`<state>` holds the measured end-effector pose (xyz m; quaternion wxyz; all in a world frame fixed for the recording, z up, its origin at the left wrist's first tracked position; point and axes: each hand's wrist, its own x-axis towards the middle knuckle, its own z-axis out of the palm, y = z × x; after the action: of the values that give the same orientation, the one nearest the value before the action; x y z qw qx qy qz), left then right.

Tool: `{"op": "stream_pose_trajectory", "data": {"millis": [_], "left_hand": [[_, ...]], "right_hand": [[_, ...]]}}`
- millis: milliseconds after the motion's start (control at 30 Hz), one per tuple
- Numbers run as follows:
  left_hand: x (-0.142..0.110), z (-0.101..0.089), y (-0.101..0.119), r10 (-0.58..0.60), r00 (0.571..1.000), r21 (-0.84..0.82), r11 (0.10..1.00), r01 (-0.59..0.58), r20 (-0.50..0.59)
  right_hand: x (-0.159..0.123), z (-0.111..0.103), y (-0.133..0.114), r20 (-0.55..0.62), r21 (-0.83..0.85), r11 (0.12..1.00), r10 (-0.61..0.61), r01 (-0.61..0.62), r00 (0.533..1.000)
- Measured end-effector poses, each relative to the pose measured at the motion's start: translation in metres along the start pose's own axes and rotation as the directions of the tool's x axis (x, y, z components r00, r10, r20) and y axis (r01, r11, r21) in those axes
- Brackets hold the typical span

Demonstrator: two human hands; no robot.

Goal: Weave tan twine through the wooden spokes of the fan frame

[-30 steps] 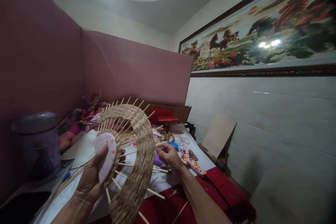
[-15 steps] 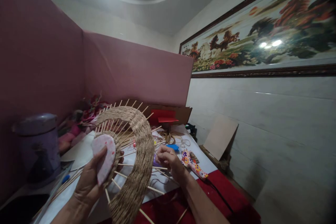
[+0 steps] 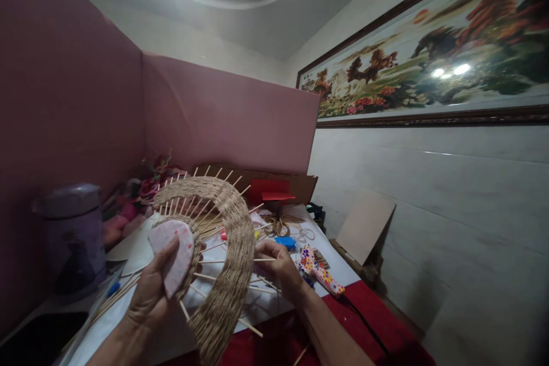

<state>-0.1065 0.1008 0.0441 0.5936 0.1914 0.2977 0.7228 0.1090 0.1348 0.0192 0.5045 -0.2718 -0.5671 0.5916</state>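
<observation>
My left hand is closed on the centre of a woven straw fan, its thumb on a pale half-round piece with red specks. Thin wooden sticks spread from that centre through a curved band of twisted cord, and their ends stick out past its outer edge. My right hand is at the band's right edge, fingers pinched together beside a stick end. What lies between those fingers is hidden.
A purple lidded container stands at left. On the white tabletop lie a blue object, loose cord and a flower-patterned glue gun-like tool with a black cable. A red cloth covers the near right. Cardboard leans by the wall.
My right hand has closed in against the fan's outer edge, around a stick end. The fan has turned slightly in my left hand, and the whole view has shifted a little.
</observation>
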Motion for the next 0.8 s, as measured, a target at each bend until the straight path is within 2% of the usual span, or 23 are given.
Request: {"op": "stream_pose_trajectory", "data": {"millis": [100,267,433,600,800], "left_hand": [[0.0012,-0.0011,0.0004,0.004,1.000,-0.010,1.000,-0.004,0.002],[0.0023,-0.0016,0.0000,0.028,1.000,-0.024,0.999,-0.028,-0.003],[0.0029,-0.0026,-0.0008,0.046,0.999,0.009,0.999,-0.046,-0.008],[0.0056,-0.0052,-0.0009,0.082,0.997,0.026,0.996,-0.081,-0.006],[0.0087,-0.0062,-0.0014,0.082,0.997,0.021,0.996,-0.082,-0.007]], "right_hand": [[0.0004,-0.0013,-0.0020,-0.049,0.006,0.998,-0.068,0.069,0.996],[0.0016,-0.0043,0.0010,-0.136,-0.127,0.973,-0.208,0.191,0.969],[-0.0019,-0.0045,0.0001,-0.171,-0.220,0.945,-0.282,0.242,0.944],[-0.0050,-0.0031,-0.0066,-0.176,-0.293,0.913,-0.343,0.284,0.923],[-0.0034,-0.0028,-0.0057,-0.135,-0.293,0.890,-0.402,0.351,0.906]]}}
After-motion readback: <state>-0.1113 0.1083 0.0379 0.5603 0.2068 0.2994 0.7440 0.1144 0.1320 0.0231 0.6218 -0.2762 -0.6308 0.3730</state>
